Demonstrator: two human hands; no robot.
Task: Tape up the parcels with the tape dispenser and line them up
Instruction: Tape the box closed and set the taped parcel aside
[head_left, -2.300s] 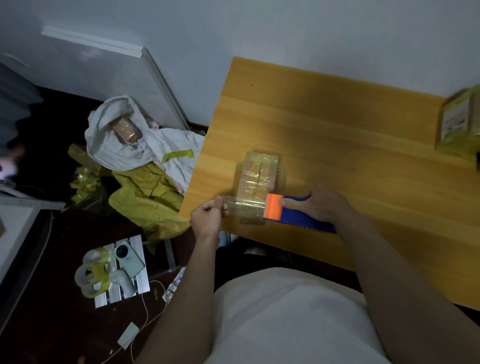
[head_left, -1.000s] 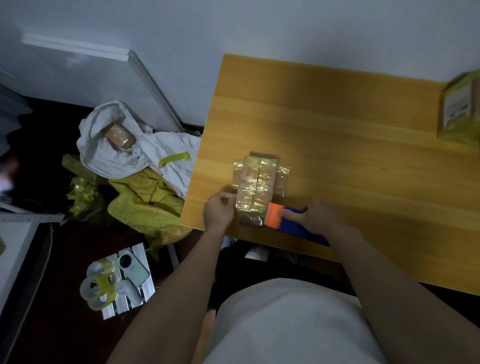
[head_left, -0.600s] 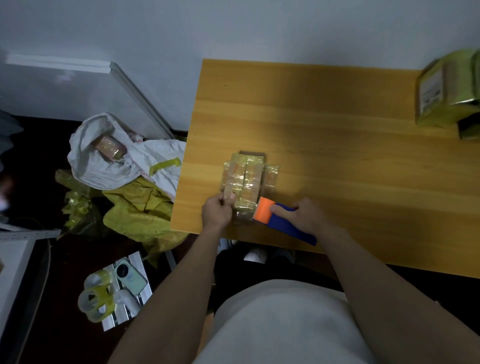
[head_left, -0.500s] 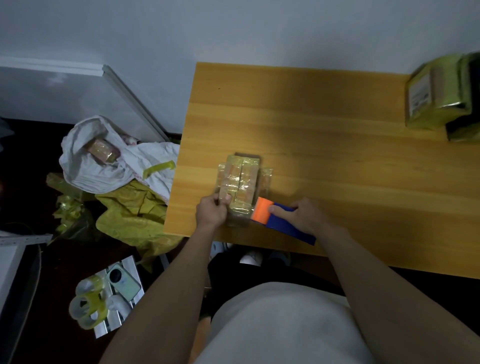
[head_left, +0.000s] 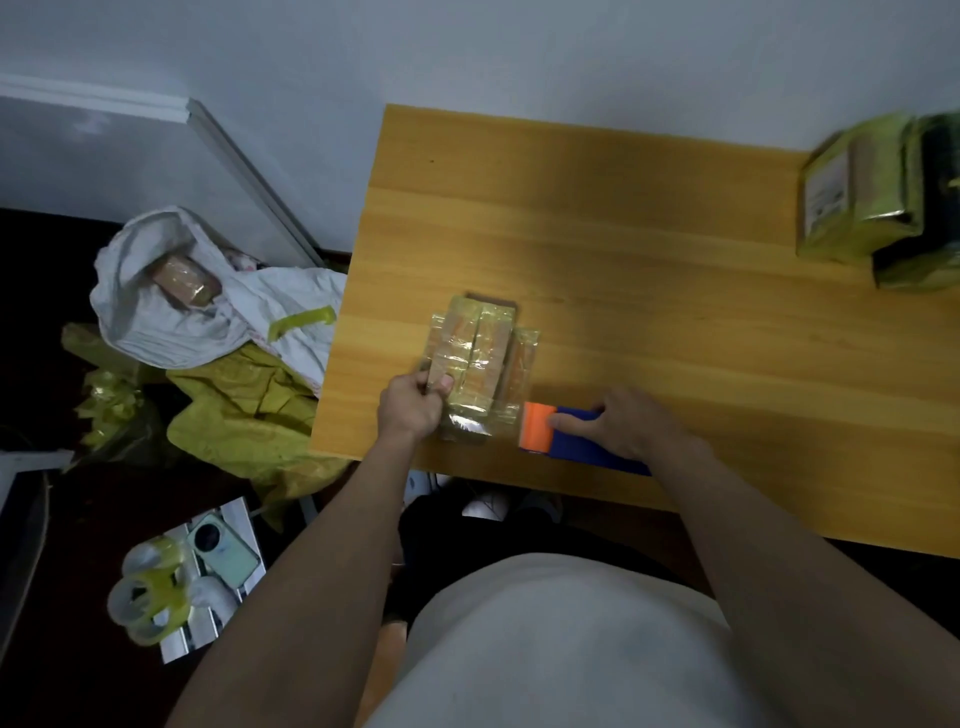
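Observation:
A small brown parcel (head_left: 475, 358) wrapped in glossy clear tape lies on the wooden table (head_left: 649, 270) near its front left corner. My left hand (head_left: 413, 408) grips the parcel's near left corner, thumb on top. My right hand (head_left: 631, 428) holds the blue tape dispenser (head_left: 587, 441) flat on the table, forefinger reaching to its orange head (head_left: 537, 427). A short strip of clear tape runs from that head to the parcel's near end.
Two taped parcels, one yellow-green (head_left: 857, 197) and one dark (head_left: 930, 208), stand at the table's far right. On the floor left lie a white sack with a parcel (head_left: 184, 278), yellow bags (head_left: 244, 410), tape rolls (head_left: 148, 597) and a phone (head_left: 223, 551).
My left hand brought the pulled-out tape onto the parcel and now grips its corner. The dispenser shifted a little to the right of the parcel. The camera swung right, revealing the far parcels.

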